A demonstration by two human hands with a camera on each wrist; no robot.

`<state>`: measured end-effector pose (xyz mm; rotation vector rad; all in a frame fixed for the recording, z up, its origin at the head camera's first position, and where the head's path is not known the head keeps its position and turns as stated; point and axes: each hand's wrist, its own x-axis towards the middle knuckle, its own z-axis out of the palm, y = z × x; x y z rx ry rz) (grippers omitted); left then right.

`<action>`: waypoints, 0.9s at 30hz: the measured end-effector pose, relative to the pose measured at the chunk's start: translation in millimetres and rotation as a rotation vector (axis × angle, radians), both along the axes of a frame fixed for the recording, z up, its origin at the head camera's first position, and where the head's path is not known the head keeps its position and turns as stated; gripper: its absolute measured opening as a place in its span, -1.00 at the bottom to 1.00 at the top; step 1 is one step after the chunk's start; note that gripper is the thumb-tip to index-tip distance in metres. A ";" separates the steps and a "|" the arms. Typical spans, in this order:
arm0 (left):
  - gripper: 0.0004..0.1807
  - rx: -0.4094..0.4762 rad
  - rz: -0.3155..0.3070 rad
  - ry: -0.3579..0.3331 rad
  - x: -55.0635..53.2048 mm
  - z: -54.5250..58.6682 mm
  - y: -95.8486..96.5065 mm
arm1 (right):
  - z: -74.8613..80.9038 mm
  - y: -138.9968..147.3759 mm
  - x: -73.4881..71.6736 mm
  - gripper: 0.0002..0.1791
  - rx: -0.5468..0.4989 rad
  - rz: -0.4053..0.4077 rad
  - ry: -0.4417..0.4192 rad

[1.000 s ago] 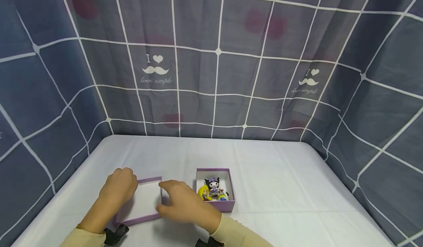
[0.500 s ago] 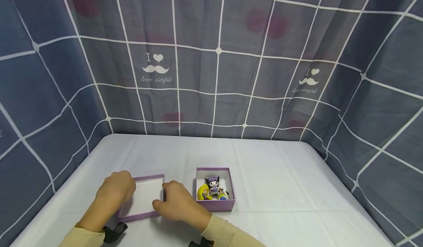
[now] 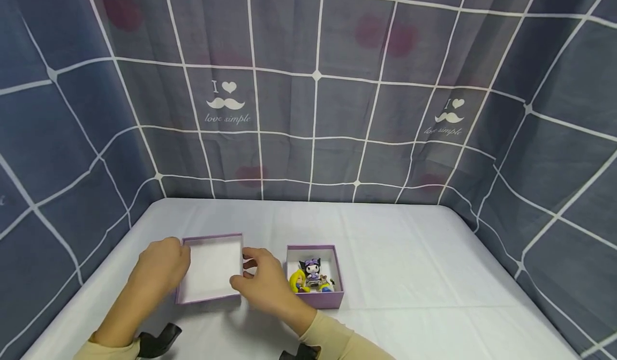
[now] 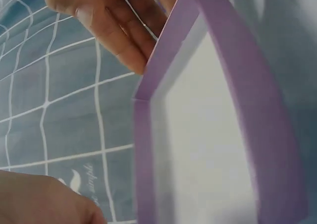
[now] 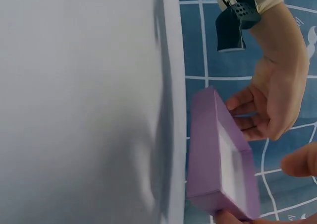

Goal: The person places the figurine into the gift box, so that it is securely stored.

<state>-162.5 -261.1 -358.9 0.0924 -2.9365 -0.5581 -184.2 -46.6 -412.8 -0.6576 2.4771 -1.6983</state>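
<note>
Between both hands a shallow purple box lid (image 3: 214, 269) is held, its white inside facing up and its near edge apart from the table. My left hand (image 3: 161, 266) grips its left wall; in the right wrist view that hand (image 5: 282, 95) has its fingers along the wall's outside. At the right wall, my right hand (image 3: 270, 285) pinches with fingers outside and thumb near the front corner. To the right stands an open purple box (image 3: 324, 300) with a black-and-purple character figurine (image 3: 312, 269), a yellow-haired figurine (image 3: 299, 280) and a small figurine (image 3: 325, 284) inside.
A white cloth (image 3: 409, 274) covers the table. Dark grey-blue checked curtains (image 3: 337, 108) enclose the back and both sides. Each wrist carries a black camera mount, such as the left one (image 3: 159, 341).
Both hands have raised the lid off the table and moved it slightly away from me. The right fingers have closed in on its right wall. The box with the figurines stays put.
</note>
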 end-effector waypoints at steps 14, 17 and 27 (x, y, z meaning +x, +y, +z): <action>-0.54 0.310 -0.015 0.447 2.5 0.8 34.5 | 35.5 35.2 -1.6 -0.59 -0.345 0.009 0.157; -0.52 0.410 -0.029 0.438 3.6 -0.7 40.9 | 36.9 43.5 -2.0 -0.70 -0.369 -0.021 0.182; -0.58 0.604 -0.045 0.441 6.3 -6.2 60.6 | 31.9 60.8 -5.0 -0.70 -0.383 -0.200 0.235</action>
